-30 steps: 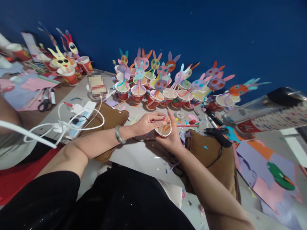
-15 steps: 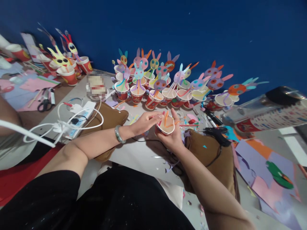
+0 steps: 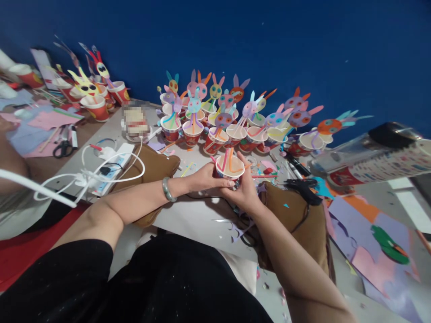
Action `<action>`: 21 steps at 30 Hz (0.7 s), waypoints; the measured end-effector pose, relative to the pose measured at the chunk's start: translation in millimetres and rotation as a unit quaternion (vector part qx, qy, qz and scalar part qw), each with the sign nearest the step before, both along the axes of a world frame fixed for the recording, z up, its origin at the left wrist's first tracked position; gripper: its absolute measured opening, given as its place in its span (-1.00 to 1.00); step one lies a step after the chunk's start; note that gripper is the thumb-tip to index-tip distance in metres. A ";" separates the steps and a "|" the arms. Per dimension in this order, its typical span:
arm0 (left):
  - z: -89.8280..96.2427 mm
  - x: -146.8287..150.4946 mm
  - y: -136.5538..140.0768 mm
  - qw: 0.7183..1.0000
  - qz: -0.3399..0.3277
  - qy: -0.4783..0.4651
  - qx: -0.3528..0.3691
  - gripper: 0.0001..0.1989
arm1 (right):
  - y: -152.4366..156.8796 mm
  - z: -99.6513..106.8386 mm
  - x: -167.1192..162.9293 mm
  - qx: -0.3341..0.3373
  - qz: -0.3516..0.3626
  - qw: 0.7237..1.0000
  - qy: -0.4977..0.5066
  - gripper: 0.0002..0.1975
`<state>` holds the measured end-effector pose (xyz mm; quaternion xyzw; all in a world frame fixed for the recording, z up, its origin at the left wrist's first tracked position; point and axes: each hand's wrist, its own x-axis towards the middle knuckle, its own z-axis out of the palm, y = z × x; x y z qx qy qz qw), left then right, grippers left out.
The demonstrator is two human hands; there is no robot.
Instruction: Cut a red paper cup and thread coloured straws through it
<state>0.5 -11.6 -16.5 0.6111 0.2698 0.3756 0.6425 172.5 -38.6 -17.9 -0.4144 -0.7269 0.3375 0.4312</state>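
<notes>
A paper cup (image 3: 230, 167) is held upright in front of me, with orange and pink strips standing inside it and poking out at its sides. My left hand (image 3: 208, 178) grips the cup's left side, thumb across the front. Around its right side wraps my right hand (image 3: 245, 188). Just beyond stand several red-and-white paper cups (image 3: 215, 141) with coloured paper rabbit heads (image 3: 194, 104) rising from them. The outer wall of the held cup is mostly covered by my fingers.
At left are a power strip (image 3: 114, 168) with white cables, black scissors (image 3: 63, 146) and part of another person's arm (image 3: 13, 166). Brown cushions (image 3: 286, 224) flank my arms. A glue gun (image 3: 305, 188), a large clear bottle (image 3: 377, 154) and coloured paper (image 3: 380, 251) lie at right.
My left hand has come down from the cup's rim to clasp its left side. The cup has become more upright, and my right hand still holds it.
</notes>
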 end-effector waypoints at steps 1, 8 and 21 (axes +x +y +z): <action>0.4 -0.9 1.1 1.000 0.012 -0.006 0.003 -0.44 | 1.7 1.9 4.2 -0.003 0.005 1.000 -0.009 0.12; 1.9 -5.8 6.5 1.000 0.011 0.017 -0.020 -0.53 | 19.2 10.5 34.1 -0.040 0.008 0.996 0.082 -0.19; -3.9 -7.6 7.1 0.999 0.022 -0.020 0.044 -0.47 | 11.4 50.6 53.3 -0.144 0.001 0.985 0.095 -0.58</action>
